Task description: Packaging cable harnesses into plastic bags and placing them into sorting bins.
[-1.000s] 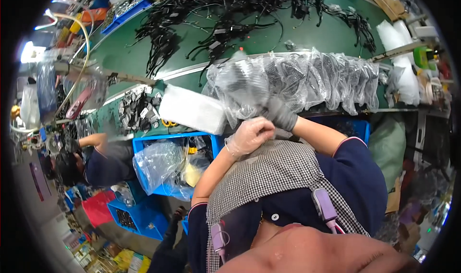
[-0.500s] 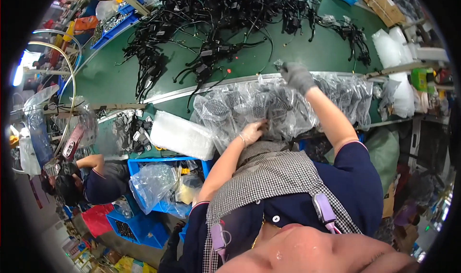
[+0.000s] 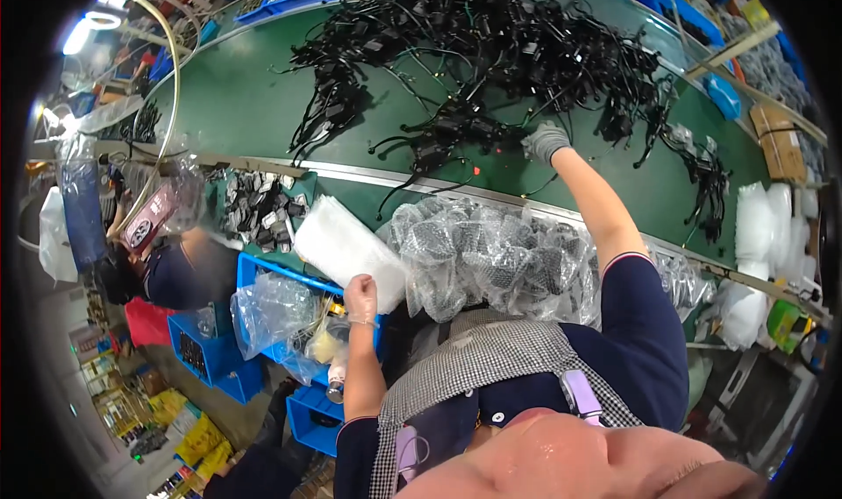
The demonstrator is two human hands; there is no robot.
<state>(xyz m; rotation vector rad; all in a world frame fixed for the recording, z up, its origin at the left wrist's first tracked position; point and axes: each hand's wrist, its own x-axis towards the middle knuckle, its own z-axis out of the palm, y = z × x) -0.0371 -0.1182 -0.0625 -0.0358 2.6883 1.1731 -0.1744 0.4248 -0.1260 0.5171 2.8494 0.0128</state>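
Observation:
My left hand (image 3: 360,301) is at the near edge of a stack of white bubble-wrap sheets (image 3: 338,240), fingertips pressed together on it; a clear film covers the wrist. Across the bench, my right hand (image 3: 547,142), in a grey glove, has its fingers curled at the end of a black lever with cables (image 3: 491,132). Its fingertips are partly hidden. Right in front of my checked apron lies a row of black parts in clear bubble bags (image 3: 500,253). A large tangled heap of black cabled levers (image 3: 474,39) covers the far side of the green bench.
Small dark parts (image 3: 259,210) lie left of the white sheets. A blue bin (image 3: 250,275) with plastic bags stands below. A metal rail (image 3: 386,177) crosses the green bench (image 3: 237,104). White rolls (image 3: 756,227) stand right. Another person (image 3: 180,267) sits at the left.
My left hand has gone from the bagged parts leftward to the white sheets. My right hand has reached farther, from above the bags to the black levers. The view has shifted too.

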